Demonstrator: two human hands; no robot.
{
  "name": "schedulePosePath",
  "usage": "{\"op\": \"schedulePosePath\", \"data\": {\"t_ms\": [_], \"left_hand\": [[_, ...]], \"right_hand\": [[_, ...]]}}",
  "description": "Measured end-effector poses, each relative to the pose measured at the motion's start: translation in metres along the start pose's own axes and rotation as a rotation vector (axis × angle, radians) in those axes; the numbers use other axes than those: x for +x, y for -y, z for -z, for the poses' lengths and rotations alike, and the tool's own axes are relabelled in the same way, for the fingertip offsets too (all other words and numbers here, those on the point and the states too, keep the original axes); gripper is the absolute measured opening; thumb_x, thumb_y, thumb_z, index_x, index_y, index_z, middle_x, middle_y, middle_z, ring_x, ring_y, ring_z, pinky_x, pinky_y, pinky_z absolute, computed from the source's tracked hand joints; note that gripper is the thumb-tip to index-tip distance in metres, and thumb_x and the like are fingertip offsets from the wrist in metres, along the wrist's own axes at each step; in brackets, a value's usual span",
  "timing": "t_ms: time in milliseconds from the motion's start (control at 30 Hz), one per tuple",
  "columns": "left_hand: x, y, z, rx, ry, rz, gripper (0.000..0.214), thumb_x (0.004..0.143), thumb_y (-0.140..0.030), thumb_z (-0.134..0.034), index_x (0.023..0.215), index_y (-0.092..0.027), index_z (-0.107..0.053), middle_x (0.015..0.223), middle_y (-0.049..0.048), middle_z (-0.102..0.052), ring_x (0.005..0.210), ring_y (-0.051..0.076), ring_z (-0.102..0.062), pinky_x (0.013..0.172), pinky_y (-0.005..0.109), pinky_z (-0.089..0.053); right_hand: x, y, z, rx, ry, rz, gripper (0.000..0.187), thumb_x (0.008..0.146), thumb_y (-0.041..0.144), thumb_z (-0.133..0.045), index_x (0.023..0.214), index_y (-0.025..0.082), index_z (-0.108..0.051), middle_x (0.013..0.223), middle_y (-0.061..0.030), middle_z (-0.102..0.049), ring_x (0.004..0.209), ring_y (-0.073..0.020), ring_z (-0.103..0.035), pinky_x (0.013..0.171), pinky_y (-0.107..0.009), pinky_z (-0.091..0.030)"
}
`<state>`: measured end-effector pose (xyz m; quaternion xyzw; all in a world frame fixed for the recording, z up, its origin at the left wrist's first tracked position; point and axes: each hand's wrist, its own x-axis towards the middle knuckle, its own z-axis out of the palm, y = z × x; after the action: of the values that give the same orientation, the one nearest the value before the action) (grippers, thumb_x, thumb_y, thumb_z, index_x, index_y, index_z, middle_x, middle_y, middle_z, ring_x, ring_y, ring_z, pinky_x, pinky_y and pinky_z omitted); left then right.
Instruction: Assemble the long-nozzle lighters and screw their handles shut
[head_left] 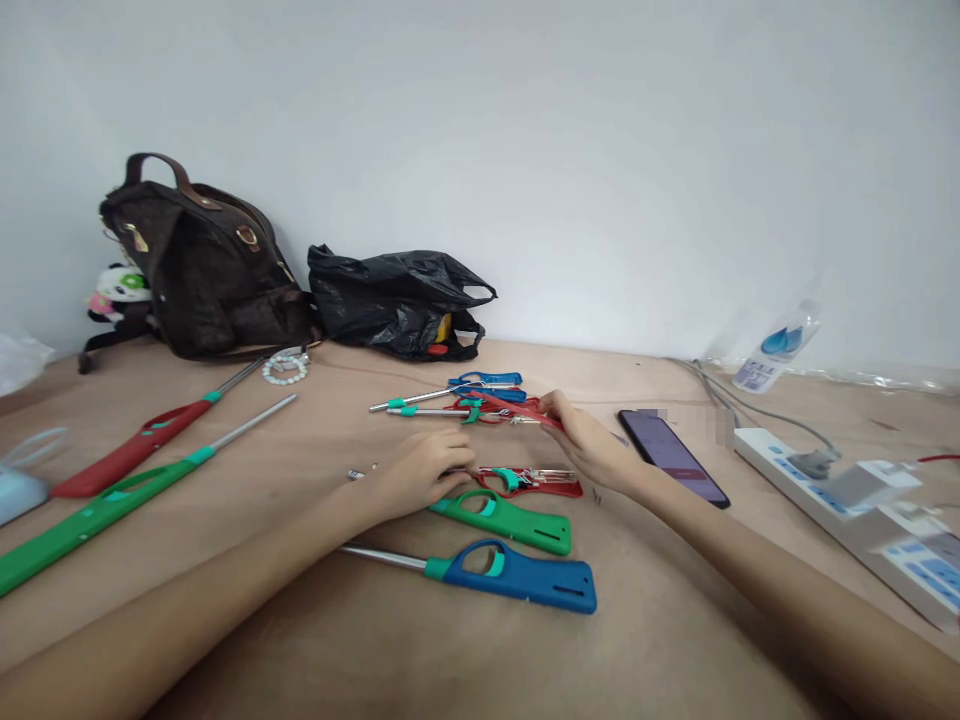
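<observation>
My right hand (581,435) pinches a red lighter casing half (529,408) over an opened red lighter (487,408) at the back. An opened blue lighter (495,385) lies just beyond. My left hand (427,470) curls closed around the front of a nearer red lighter (544,482), whose casing is off, baring its wires and teal trigger; the fingertips are partly hidden. Close below that hand rests a whole green lighter (517,518). Nearest to me is a whole blue lighter (525,578), its metal tube pointing left.
At left lie a long red lighter (142,447) and a long green lighter (97,515). A dark backpack (210,270), a bead bracelet (285,367) and a black plastic bag (390,300) are behind. A phone (675,460), power strip (795,480) and bottle (776,350) stand right.
</observation>
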<state>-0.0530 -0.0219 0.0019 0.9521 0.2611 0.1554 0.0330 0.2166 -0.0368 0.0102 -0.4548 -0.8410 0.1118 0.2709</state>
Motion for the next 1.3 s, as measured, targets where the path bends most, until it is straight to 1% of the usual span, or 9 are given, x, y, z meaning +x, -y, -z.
{"op": "schedulePosePath", "data": {"t_ms": [133,300,433,533,633,800,1033,1133,1300], "left_hand": [[0.000,-0.002,-0.001,-0.160,-0.026,0.054,0.014,0.086,-0.015,-0.055,0.072,-0.016,-0.056,0.079,0.0017,-0.056,0.075,0.016,-0.054,0.065,0.024,-0.037],[0.000,-0.001,0.000,-0.300,-0.052,0.108,0.011,0.084,-0.019,-0.060,0.074,-0.016,-0.059,0.082,0.0022,-0.060,0.080,0.018,-0.057,0.070,0.025,-0.040],[0.000,0.002,-0.002,-0.359,-0.057,0.097,0.010,0.085,-0.022,-0.061,0.077,-0.016,-0.062,0.084,0.0028,-0.064,0.079,0.018,-0.059,0.070,0.025,-0.043],[-0.001,0.002,-0.004,-0.347,-0.105,0.085,0.005,0.083,-0.021,-0.063,0.086,-0.017,-0.064,0.089,0.0034,-0.066,0.084,0.019,-0.061,0.074,0.027,-0.045],[-0.001,-0.001,-0.003,-0.333,-0.132,0.123,0.015,0.080,-0.018,-0.064,0.096,-0.018,-0.064,0.095,0.0036,-0.067,0.087,0.020,-0.061,0.077,0.028,-0.046],[0.000,-0.005,-0.001,-0.349,-0.144,0.165,0.027,0.075,-0.013,-0.064,0.101,-0.018,-0.060,0.099,0.0036,-0.067,0.085,0.018,-0.062,0.076,0.028,-0.049],[-0.001,-0.004,-0.002,-0.323,-0.137,0.133,0.028,0.073,-0.010,-0.064,0.100,-0.018,-0.061,0.096,0.0036,-0.067,0.085,0.019,-0.062,0.076,0.029,-0.047],[0.000,-0.004,-0.002,-0.306,-0.137,0.103,0.021,0.074,-0.010,-0.063,0.094,-0.018,-0.062,0.094,0.0031,-0.067,0.087,0.019,-0.061,0.077,0.028,-0.045],[0.001,-0.005,0.000,-0.313,-0.116,0.057,0.007,0.081,-0.014,-0.059,0.086,-0.017,-0.063,0.086,0.0022,-0.065,0.082,0.018,-0.059,0.073,0.026,-0.043]], "right_hand": [[-0.022,0.008,0.004,-0.030,0.017,-0.027,0.015,0.096,0.033,-0.040,0.104,0.021,-0.046,0.093,-0.0072,-0.064,0.080,-0.0207,-0.060,0.068,-0.031,-0.045],[-0.035,0.013,0.003,-0.102,0.004,0.036,0.020,0.098,0.033,-0.036,0.104,0.021,-0.051,0.103,-0.0092,-0.063,0.092,-0.0220,-0.060,0.077,-0.034,-0.047],[-0.039,0.019,0.002,-0.145,-0.022,0.077,0.018,0.097,0.033,-0.040,0.104,0.021,-0.052,0.106,-0.0095,-0.063,0.095,-0.0226,-0.059,0.080,-0.035,-0.048],[-0.040,0.022,0.003,-0.157,-0.039,0.109,0.020,0.095,0.033,-0.043,0.107,0.021,-0.053,0.107,-0.0099,-0.064,0.096,-0.0232,-0.059,0.080,-0.036,-0.048],[-0.041,0.023,0.002,-0.145,-0.043,0.146,0.020,0.093,0.032,-0.046,0.108,0.021,-0.055,0.105,-0.0097,-0.064,0.094,-0.0235,-0.060,0.079,-0.036,-0.049],[-0.040,0.021,-0.008,-0.137,-0.052,0.167,0.017,0.091,0.030,-0.049,0.104,0.021,-0.056,0.101,-0.0097,-0.063,0.094,-0.0244,-0.059,0.080,-0.038,-0.049],[-0.039,0.021,-0.015,-0.082,0.002,0.160,0.015,0.091,0.027,-0.050,0.103,0.020,-0.055,0.101,-0.0089,-0.060,0.095,-0.0234,-0.057,0.080,-0.037,-0.049],[-0.040,0.019,-0.017,-0.084,0.007,0.146,0.016,0.089,0.026,-0.051,0.103,0.020,-0.055,0.102,-0.0094,-0.059,0.095,-0.0236,-0.057,0.081,-0.038,-0.049],[-0.041,0.017,-0.020,-0.083,0.025,0.121,0.019,0.089,0.027,-0.052,0.106,0.020,-0.056,0.104,-0.0098,-0.056,0.096,-0.0237,-0.056,0.083,-0.039,-0.049]]}}
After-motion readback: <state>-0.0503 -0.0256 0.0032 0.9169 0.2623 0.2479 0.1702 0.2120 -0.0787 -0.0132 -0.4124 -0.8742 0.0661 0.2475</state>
